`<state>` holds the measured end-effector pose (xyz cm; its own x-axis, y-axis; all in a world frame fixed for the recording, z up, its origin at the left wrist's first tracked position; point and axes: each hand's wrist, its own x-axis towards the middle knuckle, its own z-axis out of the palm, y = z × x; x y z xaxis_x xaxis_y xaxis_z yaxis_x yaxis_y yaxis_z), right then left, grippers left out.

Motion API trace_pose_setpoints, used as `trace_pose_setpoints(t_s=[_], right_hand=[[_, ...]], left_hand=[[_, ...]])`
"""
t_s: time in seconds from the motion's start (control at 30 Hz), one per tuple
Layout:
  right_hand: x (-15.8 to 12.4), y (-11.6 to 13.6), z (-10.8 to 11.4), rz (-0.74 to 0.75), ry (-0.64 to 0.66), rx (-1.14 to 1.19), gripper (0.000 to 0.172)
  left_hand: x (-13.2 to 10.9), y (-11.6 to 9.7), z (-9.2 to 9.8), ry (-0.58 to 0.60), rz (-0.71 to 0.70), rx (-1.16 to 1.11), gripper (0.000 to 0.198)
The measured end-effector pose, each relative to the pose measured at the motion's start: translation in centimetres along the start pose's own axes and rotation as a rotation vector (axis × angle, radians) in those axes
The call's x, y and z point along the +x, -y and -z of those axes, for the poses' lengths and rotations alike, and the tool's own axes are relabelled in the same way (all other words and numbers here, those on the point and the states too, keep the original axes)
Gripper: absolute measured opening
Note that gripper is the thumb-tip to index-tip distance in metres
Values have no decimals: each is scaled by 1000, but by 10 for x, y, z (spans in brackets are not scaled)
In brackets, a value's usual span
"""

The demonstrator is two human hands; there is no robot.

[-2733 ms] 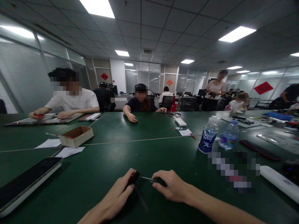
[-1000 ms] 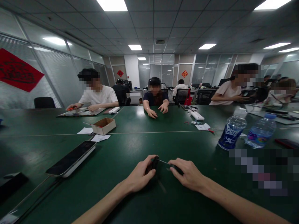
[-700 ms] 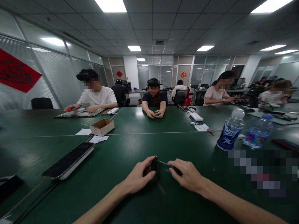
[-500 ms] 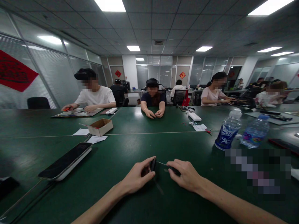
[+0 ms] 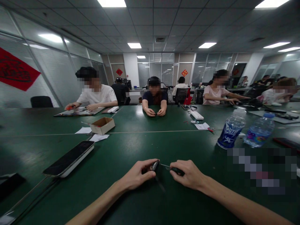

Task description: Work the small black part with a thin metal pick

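My left hand (image 5: 137, 173) is closed round a small black object (image 5: 154, 165) held just above the green table (image 5: 122, 187). My right hand (image 5: 188, 173) pinches a thin dark tool (image 5: 174, 169). A slim metal tip runs from that tool to the black object. Both hands meet at the table's near edge, in the lower middle of the view. What the black object is cannot be made out.
A flat black-and-white device (image 5: 70, 157) lies to the left. A small cardboard box (image 5: 102, 125) and papers sit further back. Two water bottles (image 5: 231, 131) stand at the right. Several people work across the table, one directly opposite (image 5: 154, 100).
My hands stay joined on the black object and the tool, with the object turned slightly. The view has swung left since the earliest frame. The person opposite has brought both hands together.
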<state>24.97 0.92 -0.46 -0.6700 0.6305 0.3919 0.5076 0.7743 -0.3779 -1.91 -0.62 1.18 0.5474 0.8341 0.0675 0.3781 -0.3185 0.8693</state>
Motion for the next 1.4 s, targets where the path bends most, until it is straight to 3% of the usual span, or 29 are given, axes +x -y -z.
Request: trace_pose_setpoints(t_s=[0.23, 0.83, 1.13, 1.4], right_hand=[[-1, -3, -2, 26, -9, 5, 18], [0, 3, -1, 45, 9, -47, 18], [3, 6, 1, -44, -22, -66, 18], [3, 6, 0, -75, -20, -56, 18]], left_hand=[[-1, -3, 3, 65, -28, -28, 57], [4, 2, 1, -8, 43, -148, 51], [6, 0, 1, -70, 64, -147, 50], [6, 5, 2, -53, 28, -220, 46]])
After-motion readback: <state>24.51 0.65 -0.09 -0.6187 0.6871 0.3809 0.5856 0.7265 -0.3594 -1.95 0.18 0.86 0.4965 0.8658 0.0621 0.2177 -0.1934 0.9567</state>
